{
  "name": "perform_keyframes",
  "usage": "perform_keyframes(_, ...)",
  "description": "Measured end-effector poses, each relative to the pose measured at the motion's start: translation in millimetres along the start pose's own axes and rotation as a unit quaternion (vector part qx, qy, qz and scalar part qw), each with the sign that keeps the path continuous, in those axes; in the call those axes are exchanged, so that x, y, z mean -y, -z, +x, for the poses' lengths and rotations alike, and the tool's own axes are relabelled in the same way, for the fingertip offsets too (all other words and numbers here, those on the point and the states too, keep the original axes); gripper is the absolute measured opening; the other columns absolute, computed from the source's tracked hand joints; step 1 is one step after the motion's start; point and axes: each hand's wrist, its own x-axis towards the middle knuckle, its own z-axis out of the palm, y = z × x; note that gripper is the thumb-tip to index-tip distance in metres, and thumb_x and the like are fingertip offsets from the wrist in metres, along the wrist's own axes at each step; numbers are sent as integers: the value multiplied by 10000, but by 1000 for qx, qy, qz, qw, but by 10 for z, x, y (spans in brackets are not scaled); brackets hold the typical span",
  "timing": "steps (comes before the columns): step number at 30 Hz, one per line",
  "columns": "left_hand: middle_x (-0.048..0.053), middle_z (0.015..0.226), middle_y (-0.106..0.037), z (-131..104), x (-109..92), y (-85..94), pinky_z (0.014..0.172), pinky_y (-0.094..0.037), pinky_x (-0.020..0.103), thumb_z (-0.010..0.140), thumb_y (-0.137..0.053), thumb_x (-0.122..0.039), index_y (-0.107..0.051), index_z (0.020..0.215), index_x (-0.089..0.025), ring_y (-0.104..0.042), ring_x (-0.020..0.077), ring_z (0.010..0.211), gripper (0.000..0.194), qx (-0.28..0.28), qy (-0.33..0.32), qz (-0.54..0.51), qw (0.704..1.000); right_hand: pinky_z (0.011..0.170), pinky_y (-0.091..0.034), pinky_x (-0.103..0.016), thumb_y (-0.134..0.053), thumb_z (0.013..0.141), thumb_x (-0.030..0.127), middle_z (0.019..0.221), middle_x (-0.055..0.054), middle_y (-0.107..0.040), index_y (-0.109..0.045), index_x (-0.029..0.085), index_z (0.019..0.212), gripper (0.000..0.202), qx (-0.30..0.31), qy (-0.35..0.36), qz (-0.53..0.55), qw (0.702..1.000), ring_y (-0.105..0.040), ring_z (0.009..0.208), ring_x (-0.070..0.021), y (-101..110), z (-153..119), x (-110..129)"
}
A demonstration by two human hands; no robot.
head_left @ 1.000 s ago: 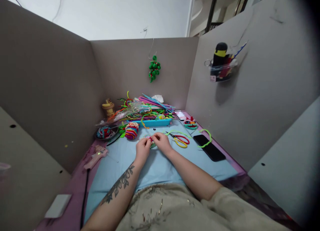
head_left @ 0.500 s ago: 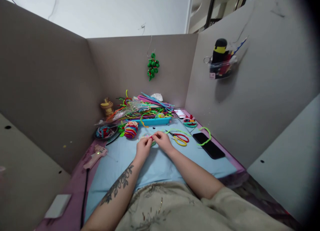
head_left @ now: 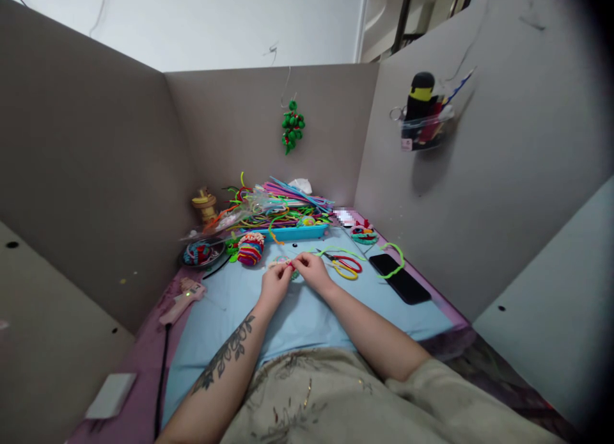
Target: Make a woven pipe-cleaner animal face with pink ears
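Note:
My left hand (head_left: 274, 283) and my right hand (head_left: 311, 270) meet over the light blue mat (head_left: 297, 316), fingertips pinched together on a small pipe-cleaner piece (head_left: 290, 265) with pink and green in it. Most of that piece is hidden by my fingers. Scissors with red and yellow handles (head_left: 346, 265) lie just right of my right hand. A striped, multicoloured pipe-cleaner ball (head_left: 250, 248) sits just beyond my left hand.
A blue tray (head_left: 292, 233) piled with coloured pipe cleaners stands at the back. A black phone (head_left: 400, 286) with a green pipe cleaner (head_left: 396, 260) lies right. A pink glue gun (head_left: 182, 299) and a dark bowl (head_left: 201, 253) are left. Grey partition walls enclose the desk.
My hands stay pinched on the small piece with only slight finger motion. The view has tilted a little.

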Motion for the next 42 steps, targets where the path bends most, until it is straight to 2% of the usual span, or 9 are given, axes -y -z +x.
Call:
perform_keyframes(9,-18,530,-464,7,-30,21,544,-296,239,801,-468,-369,-525,550,-168,-429,125,570,326,-3,-38,4,999,393,-261,-201,-520,703,335,393,72,-374,-497,178,567,209,42,-83,130,987,-327,378,-81,-14,26,-74)
perform_keyframes(14,-22,526,-450,24,7,-15,533,-296,237,798,-467,-353,-520,531,-167,-419,121,558,329,-16,-36,2,999,456,-315,-206,-528,681,312,455,51,-438,-514,170,552,193,-2,-46,63,997,-390,455,-93,-32,30,-52)
perform_keyframes(17,-14,533,-478,23,1,-24,535,-302,237,798,-468,-332,-548,549,-162,-436,124,565,313,-29,-28,12,999,496,-335,-211,-519,685,302,500,35,-477,-522,164,549,194,-26,-30,25,999,-425,510,-104,-63,34,-31)
perform_keyframes(20,-6,555,-513,11,-7,-16,540,-311,236,797,-468,-324,-569,572,-158,-452,127,577,298,-31,-19,11,999,508,-347,-212,-536,688,302,522,24,-510,-549,155,557,197,-19,-30,24,999,-449,527,-107,-73,45,-31)
perform_keyframes(23,-8,560,-527,3,3,1,545,-330,229,788,-474,-331,-574,586,-155,-467,126,583,285,-39,5,-12,999,478,-354,-212,-561,698,356,525,21,-531,-607,151,637,219,8,-40,66,997,-458,497,-104,-22,70,-43)
perform_keyframes(28,-11,540,-515,12,23,22,546,-357,225,770,-488,-358,-572,589,-149,-480,123,568,288,-45,55,-54,996,351,-273,-206,-526,731,475,476,42,-480,-611,150,800,343,22,-100,154,983,-363,359,-78,135,113,-60)
perform_keyframes(32,0,564,-535,8,12,23,553,-359,229,773,-494,-363,-593,611,-146,-491,129,585,288,-35,35,-48,998,385,-303,-192,-572,704,397,471,52,-457,-590,160,727,239,32,-66,127,989,-378,394,-73,153,96,-73)
perform_keyframes(38,-2,581,-560,-14,-13,18,549,-329,229,791,-482,-373,-614,622,-153,-485,131,587,308,-15,-9,1,1000,524,-399,-211,-579,690,314,605,7,-575,-600,146,703,169,55,-19,108,992,-503,556,-109,57,52,-88)
perform_keyframes(42,-1,538,-544,-9,-4,14,535,-324,235,818,-449,-381,-610,602,-154,-479,134,559,352,2,-14,16,1000,548,-398,-225,-565,699,293,583,12,-561,-588,146,657,154,39,-9,66,997,-497,554,-112,57,43,-91)
